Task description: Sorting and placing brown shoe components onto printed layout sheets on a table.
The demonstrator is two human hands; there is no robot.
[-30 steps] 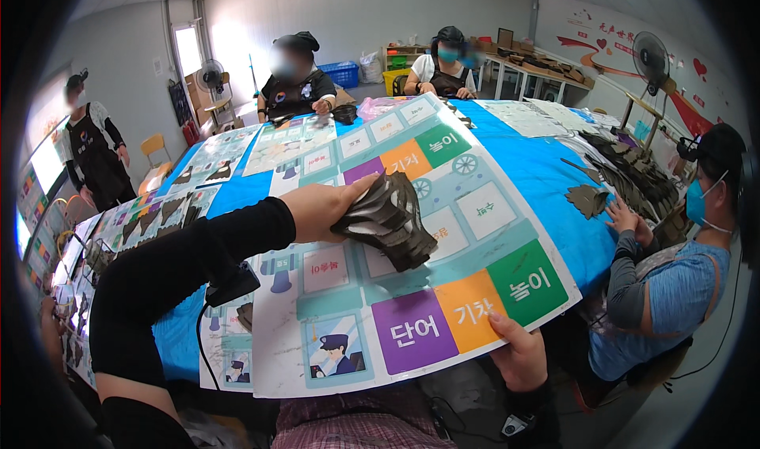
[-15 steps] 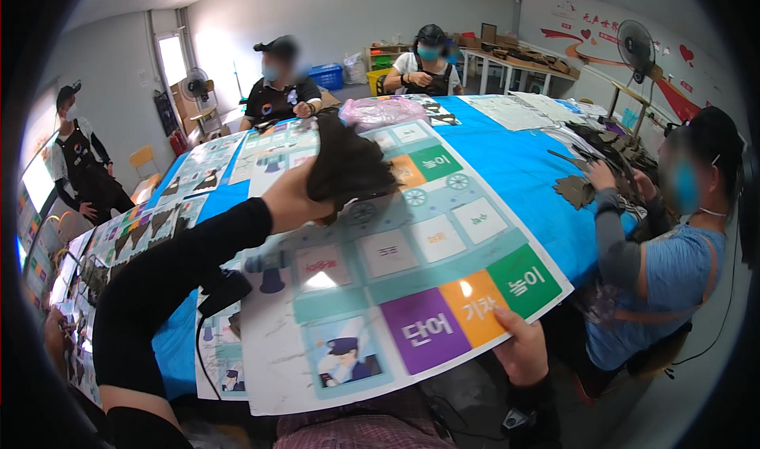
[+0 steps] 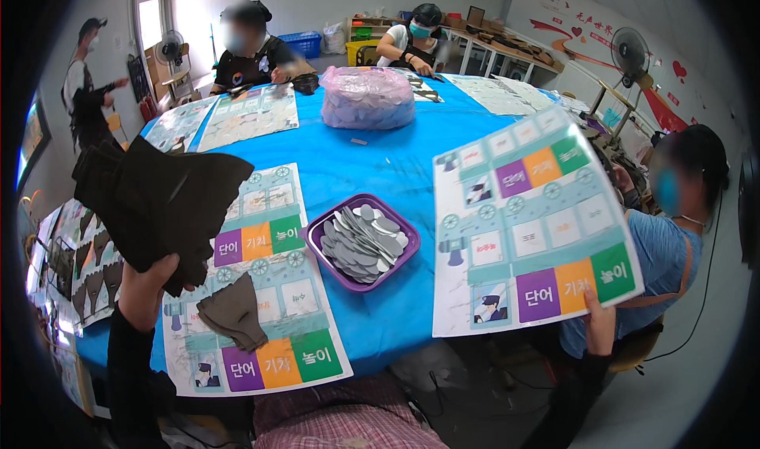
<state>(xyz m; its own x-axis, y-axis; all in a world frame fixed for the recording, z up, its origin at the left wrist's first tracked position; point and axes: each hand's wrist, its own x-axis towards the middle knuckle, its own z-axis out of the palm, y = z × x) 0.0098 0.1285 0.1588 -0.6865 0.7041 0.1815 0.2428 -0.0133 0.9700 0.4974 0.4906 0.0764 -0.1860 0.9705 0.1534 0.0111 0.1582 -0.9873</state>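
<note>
Holding a stack of dark cut pieces up in your left hand, you have it raised above the near left edge of the table; the fingers are closed around the bottom of the stack, which fans out above them. Your right hand grips the lower right edge of a printed sheet with coloured squares, lifted off the table and tilted at its near right side.

Below the stack, a similar sheet lies flat at the near edge, with a few loose dark pieces on it. Another like it lies just beyond. Between these sheets and the one you hold stands a purple tray filled with grey discs.

Farther toward the far edge sits a clear bag of pale discs on the blue cover. More printed sheets lie at the far left.

A person in a blue top sits at the right edge, and two more people sit at the far edge. A fan stands beyond the right side.
</note>
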